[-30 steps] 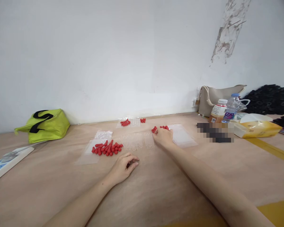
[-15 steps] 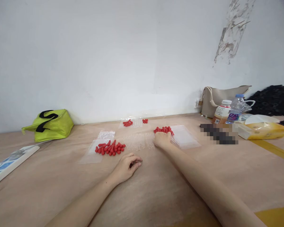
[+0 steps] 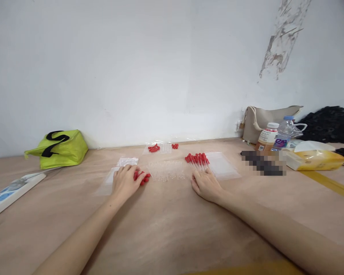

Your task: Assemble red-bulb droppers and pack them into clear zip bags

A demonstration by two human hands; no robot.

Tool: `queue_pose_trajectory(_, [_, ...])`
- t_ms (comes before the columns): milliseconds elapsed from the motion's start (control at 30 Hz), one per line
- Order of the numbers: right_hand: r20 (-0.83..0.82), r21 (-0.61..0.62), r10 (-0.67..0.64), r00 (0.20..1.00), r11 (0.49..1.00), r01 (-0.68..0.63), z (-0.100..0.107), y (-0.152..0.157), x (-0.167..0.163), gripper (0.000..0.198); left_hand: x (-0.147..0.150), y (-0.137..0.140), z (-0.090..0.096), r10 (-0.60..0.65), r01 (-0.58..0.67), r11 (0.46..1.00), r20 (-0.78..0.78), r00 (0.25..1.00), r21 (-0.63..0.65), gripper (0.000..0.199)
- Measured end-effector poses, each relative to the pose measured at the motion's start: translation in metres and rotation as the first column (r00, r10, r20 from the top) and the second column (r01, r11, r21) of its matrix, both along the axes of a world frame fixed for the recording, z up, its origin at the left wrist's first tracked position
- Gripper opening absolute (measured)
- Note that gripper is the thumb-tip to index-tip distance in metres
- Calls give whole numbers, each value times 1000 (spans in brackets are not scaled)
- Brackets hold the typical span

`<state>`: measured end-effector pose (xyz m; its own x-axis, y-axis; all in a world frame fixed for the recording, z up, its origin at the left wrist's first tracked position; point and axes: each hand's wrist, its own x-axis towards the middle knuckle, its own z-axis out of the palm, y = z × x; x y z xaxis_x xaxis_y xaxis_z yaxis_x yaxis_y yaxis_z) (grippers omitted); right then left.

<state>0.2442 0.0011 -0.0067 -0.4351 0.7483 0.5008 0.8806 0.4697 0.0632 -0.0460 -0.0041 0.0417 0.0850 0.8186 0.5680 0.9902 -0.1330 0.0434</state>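
Observation:
My left hand reaches over the pile of red rubber bulbs, its thumb and fingers curled round some of them. The hand covers much of the pile. Right of it lies a spread of clear thin dropper tubes. My right hand rests on the table by the lower ends of the red-topped droppers, fingers loosely bent and apart, with nothing seen in them. These droppers lie side by side, red bulbs pointing to the wall, partly on a clear plastic bag.
Farther back lies a bag with red bulbs and tubes. At left are a yellow-green bag and a power strip. At right stand a drink bottle, a clear bottle, a tissue pack and a beige bag.
My left hand has moved left and forward onto the red bulbs. My right hand has drawn back from the red-topped droppers towards me, uncovering them.

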Motion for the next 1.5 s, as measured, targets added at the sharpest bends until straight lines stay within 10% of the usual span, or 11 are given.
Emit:
queue_pose_trajectory(367, [-172,43,91,981,995,-85,-9,-7,5,11,-8,6,4,57,-67,982,-58,997,-175,38])
queue_pose_trajectory(633, [-268,-28,124,955,990,-137,-9,-8,6,13,11,-13,30,-46,44,996,28,999,75,22])
queue_pose_trajectory(767, [-318,-44,187,929,976,-211,-13,-8,9,18,40,-28,2,-363,366,931,169,916,12,19])
queue_pose_trajectory(933, [-256,-6,246,935,967,-255,-17,-6,12,30,44,-34,-36,-396,428,899,241,886,-95,13])
queue_pose_trajectory(1500, [-351,-63,272,896,948,-312,0,-34,-15,21,60,-25,-41,-483,541,831,312,818,-132,14])
